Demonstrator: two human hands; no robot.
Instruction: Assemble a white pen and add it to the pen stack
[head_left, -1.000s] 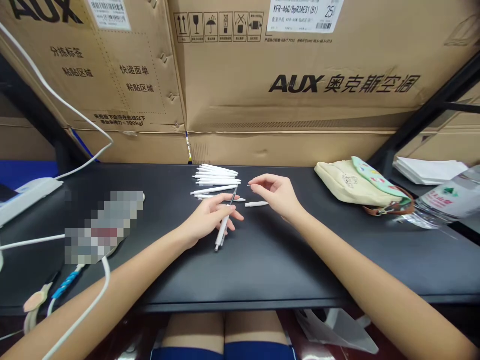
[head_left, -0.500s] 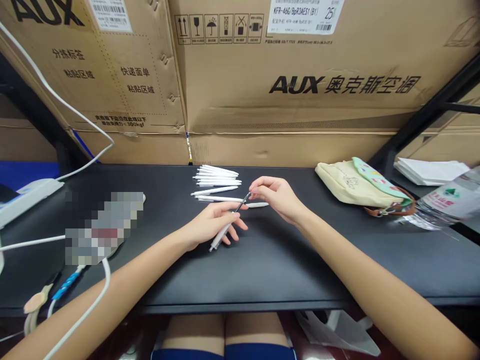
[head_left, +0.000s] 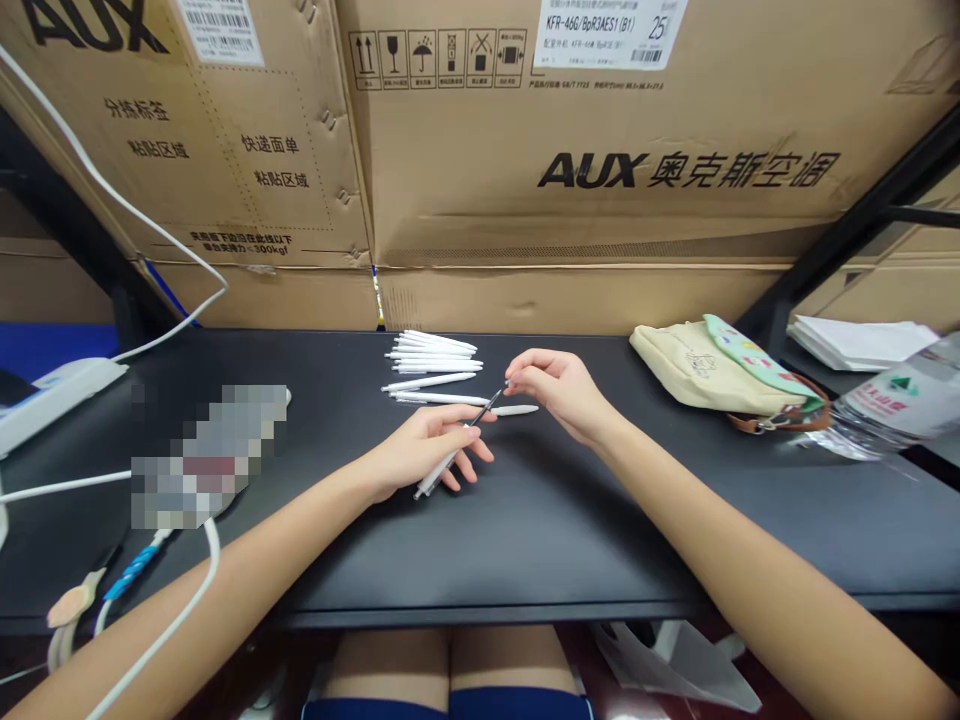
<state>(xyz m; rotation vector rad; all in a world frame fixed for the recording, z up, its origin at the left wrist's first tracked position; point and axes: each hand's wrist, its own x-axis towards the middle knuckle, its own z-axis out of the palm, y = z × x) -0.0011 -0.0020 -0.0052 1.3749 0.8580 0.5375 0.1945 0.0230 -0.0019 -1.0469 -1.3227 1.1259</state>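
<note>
Head view: a slim dark pen refill (head_left: 486, 406) is being held at a slant above a black table (head_left: 525, 560), its upper end pinched between the thumb and fingertips of the right hand (head_left: 562, 388), with the fingers kept close together. A white pen barrel (head_left: 439, 472) is being gripped by the left hand (head_left: 420, 450), its fingers curled around it, and the barrel's tip is being pointed toward the table's front edge. Whether the refill's lower end is entering the barrel cannot be told, as it is hidden by the left fingers. A loose white pen part (head_left: 516, 410) is being left on the table just below the right hand, beside a row of white pens (head_left: 431, 353). Cardboard AUX cartons (head_left: 600, 130) are being stacked behind the table. A cream canvas bag (head_left: 701, 370), a crinkled plastic bottle (head_left: 896, 405) and a stack of white paper (head_left: 862, 342) are being kept at the right, while a white power strip (head_left: 56, 385) and a pixelated object (head_left: 210, 455) are being kept at the left.
</note>
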